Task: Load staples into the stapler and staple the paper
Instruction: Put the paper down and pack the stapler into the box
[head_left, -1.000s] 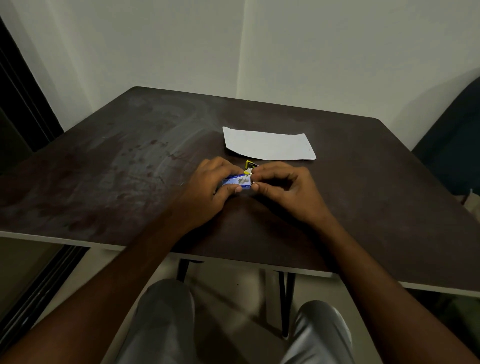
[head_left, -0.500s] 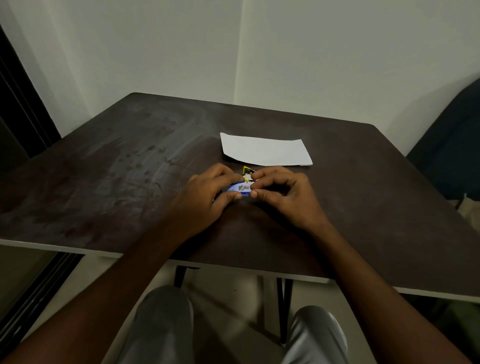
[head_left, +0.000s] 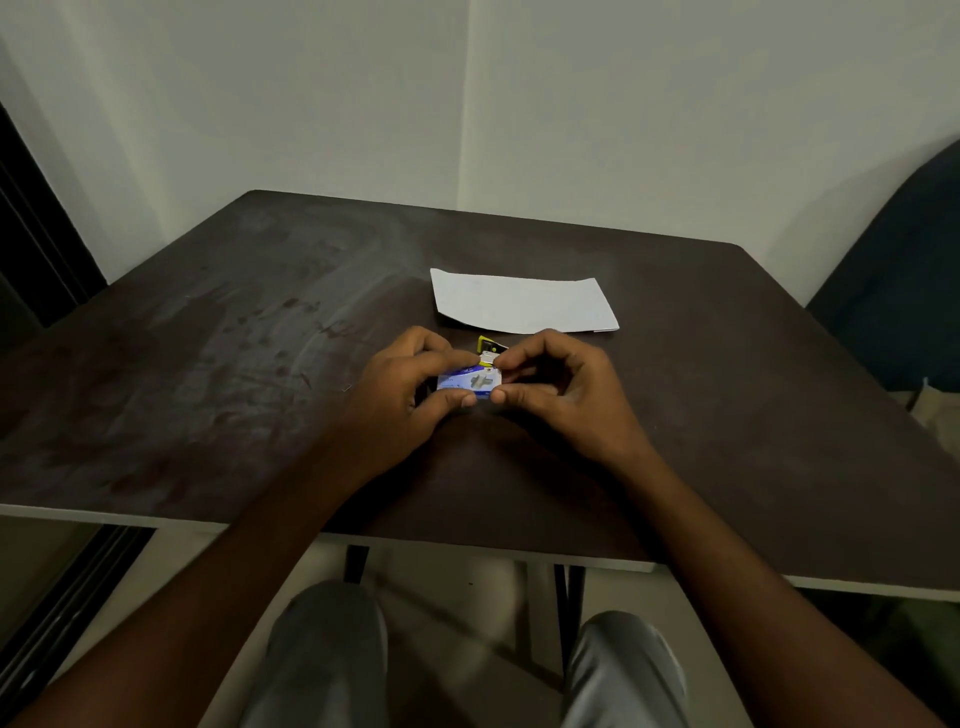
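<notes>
Staple box (head_left: 467, 382) (small, blue and white) is mid-surface, held between both hands. Left hand (head_left: 402, 395): grip clamped on the box's left end, thumb on the near edge, fingers curled over the far edge. Right hand (head_left: 566, 395): grip pinching the right end, thumb at the near corner, index fingertip at the far corner. Can't tell if the box rests on the surface (head_left: 234, 338) or sits just above it. Stapler (head_left: 488, 343), yellow and black, mostly hidden, lies just beyond the box, between the fingertips and the paper (head_left: 524, 304). Paper is flat on the surface, farther back, slightly right of centre. Grey-clad knees (head_left: 327, 654) below the near edge.
</notes>
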